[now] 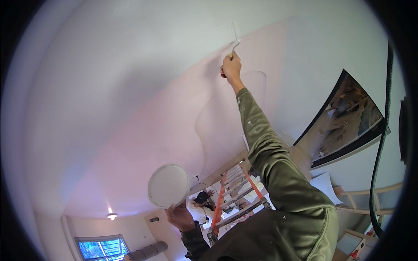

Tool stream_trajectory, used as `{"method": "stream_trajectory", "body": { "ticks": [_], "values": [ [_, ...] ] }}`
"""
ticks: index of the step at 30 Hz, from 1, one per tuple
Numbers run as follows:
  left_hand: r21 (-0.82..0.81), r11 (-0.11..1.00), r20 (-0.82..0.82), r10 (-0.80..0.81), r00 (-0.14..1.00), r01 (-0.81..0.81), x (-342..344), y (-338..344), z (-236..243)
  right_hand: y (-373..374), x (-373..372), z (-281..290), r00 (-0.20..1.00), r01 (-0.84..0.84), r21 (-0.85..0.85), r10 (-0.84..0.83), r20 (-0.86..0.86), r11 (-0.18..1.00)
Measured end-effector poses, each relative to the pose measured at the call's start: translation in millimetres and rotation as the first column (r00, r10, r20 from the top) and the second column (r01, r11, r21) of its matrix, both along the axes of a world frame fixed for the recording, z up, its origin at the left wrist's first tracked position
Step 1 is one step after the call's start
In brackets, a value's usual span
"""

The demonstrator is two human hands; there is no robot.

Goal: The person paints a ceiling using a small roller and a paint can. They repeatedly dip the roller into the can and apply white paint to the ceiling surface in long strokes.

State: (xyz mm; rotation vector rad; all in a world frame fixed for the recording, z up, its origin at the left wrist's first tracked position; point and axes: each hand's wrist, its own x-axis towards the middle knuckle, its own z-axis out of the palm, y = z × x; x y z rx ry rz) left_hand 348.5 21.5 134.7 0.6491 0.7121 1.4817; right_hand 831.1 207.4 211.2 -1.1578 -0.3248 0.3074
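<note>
My right hand [231,67] is raised high against the wall, closed around the yellow handle of a small paint roller [237,45]. Its narrow white head lies on the wall, where white meets pale pink along a slanting edge. A green sleeve with white specks covers that arm. Lower and to the left, my left hand [180,217] grips the lower rim of a round, pale grey-white pail or lid [169,185]. Whether it is deep or flat I cannot tell. The pink wall area [174,126] spreads behind both hands.
An orange ladder [235,187] stands below me. Beside it, a person in a dark cap [202,198] is lower down. A black-framed panel [348,117] and a dark hanging cable [381,143] are at right. A lit lamp [112,216] and window [101,248] are lower left.
</note>
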Motion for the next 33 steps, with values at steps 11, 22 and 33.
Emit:
{"method": "stream_trajectory", "body": {
  "ticks": [11, 22, 33],
  "values": [
    [0.009, 0.999, -0.027, -0.033, 0.999, 0.033, 10.4, -1.8, 0.7, -13.9, -62.6, -4.1, 0.994, -0.107, -0.068, 0.108, 0.023, 0.992],
    [-0.022, 1.0, -0.042, -0.006, 0.999, 0.005, 11.6, -1.8, 1.7, -42.2, 9.3, 5.9, 0.999, -0.039, 0.036, 0.04, -0.018, 0.999],
    [-0.029, 0.999, -0.028, -0.016, 0.999, 0.015, 12.8, -3.9, -4.0, -29.3, -30.2, 4.1, 0.987, -0.134, -0.136, 0.144, 0.069, 0.982]
  ]
}}
